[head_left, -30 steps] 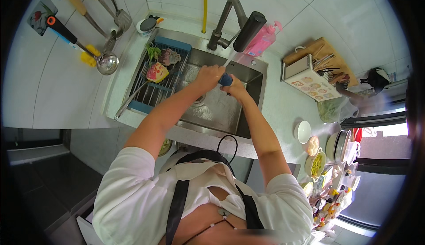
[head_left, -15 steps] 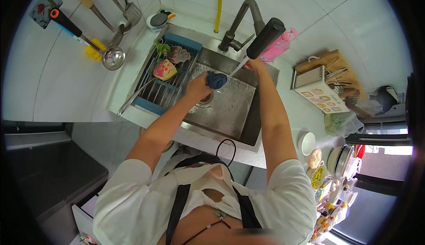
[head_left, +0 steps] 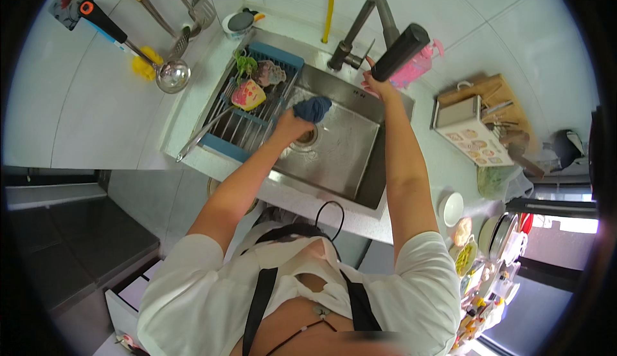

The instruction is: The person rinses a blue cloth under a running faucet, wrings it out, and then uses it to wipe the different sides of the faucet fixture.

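My left hand (head_left: 294, 127) is closed on a bunched dark blue cloth (head_left: 313, 108), held above the drain (head_left: 307, 140) of the steel sink (head_left: 344, 140). On the right, my right hand (head_left: 380, 87) is behind the black spray head (head_left: 402, 52) of the faucet (head_left: 369, 5), which hides part of it. One finger reaches up to the thin faucet lever (head_left: 369, 48), apart from the others. No stream shows below the spray head.
A blue-ended drying rack (head_left: 222, 149) over the sink's left side holds a colourful sponge (head_left: 249, 95) and a long metal handle (head_left: 199, 138). A pink pump bottle (head_left: 414, 66) stands behind the faucet. Farther right are a utensil holder (head_left: 472, 131) and a white bowl (head_left: 451, 209).
The water stream from the spray head has stopped. The faucet lever has swung upright, with my right hand beside it. The cloth hangs looser in my left hand.
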`<state>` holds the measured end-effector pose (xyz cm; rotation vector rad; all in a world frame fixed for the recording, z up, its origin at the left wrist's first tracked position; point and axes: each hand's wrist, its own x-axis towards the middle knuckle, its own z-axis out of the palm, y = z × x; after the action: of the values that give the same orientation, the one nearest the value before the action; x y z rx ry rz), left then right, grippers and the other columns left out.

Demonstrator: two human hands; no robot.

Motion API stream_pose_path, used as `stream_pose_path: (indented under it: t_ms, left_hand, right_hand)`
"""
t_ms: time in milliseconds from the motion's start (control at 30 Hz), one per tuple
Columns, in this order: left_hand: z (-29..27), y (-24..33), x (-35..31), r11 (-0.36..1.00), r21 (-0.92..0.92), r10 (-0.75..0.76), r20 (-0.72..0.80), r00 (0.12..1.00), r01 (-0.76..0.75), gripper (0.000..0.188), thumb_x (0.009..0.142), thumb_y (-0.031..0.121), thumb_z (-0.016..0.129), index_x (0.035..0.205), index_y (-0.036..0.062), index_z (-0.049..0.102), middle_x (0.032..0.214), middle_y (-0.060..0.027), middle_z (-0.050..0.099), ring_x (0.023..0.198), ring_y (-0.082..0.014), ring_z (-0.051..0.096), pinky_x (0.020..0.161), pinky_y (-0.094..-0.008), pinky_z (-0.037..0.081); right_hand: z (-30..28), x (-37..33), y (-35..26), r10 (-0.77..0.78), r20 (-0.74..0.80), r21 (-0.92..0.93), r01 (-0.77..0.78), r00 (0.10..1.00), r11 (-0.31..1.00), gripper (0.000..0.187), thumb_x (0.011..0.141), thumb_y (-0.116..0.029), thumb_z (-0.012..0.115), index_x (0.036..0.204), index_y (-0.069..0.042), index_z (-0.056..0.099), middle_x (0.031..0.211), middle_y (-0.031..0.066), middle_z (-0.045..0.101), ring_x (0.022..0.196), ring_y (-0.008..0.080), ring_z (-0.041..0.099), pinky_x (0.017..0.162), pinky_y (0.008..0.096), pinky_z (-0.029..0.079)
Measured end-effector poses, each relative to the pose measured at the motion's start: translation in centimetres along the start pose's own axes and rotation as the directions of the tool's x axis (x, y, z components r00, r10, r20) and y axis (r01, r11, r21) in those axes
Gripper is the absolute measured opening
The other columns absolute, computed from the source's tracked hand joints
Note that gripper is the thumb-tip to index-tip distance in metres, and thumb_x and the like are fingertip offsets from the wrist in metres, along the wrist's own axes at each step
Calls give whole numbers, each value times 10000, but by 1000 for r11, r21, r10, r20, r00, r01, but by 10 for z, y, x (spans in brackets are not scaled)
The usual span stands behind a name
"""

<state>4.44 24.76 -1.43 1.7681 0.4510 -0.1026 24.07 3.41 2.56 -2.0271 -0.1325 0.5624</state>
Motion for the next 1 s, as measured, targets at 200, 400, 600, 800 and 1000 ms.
stream_pose_path:
  t_ms: [200,400,600,800,1000]
  left_hand:
    - [-5,37,-23,756,-450,-262,458,849,476,132,679,171,636,695,65,558,594,-22,532,410,-100,446,369,-216,346]
    - [2,78,-58,675,-385,-189,735,652,629,177,683,192,637,771,75,539,608,-26,538,401,-109,441,364,-202,333]
    - [12,104,-80,797,-244,-116,835,537,552,205,698,185,623,820,64,512,598,-66,526,378,-102,402,362,-203,318]
    - [22,119,-102,836,-184,-191,786,588,517,220,702,191,641,801,50,504,590,-71,517,382,-97,415,343,-192,302]
    - [47,127,-127,881,-72,-236,789,567,467,228,690,198,660,803,74,505,583,-48,520,360,-76,407,327,-176,294]
  right_hand:
    - [39,-116,2,-85,34,211,76,996,975,407,846,-265,506,1201,-70,459,1017,51,555,882,141,543,709,260,435]
    - [51,-192,-4,-92,158,565,-14,983,825,573,820,-342,564,1305,-145,331,1257,29,413,1109,147,423,873,279,374]
    - [21,-228,-28,-266,159,592,124,951,797,745,759,-225,639,1352,-148,196,1278,48,374,1157,186,388,911,330,368]
    - [-5,-272,-42,-749,38,-583,623,662,522,827,604,7,666,1315,-129,265,1324,124,298,1158,287,388,906,345,391]
    - [-6,-282,-31,-837,128,-625,699,532,348,801,535,23,671,1251,-146,354,1324,101,308,1100,284,442,817,324,451]
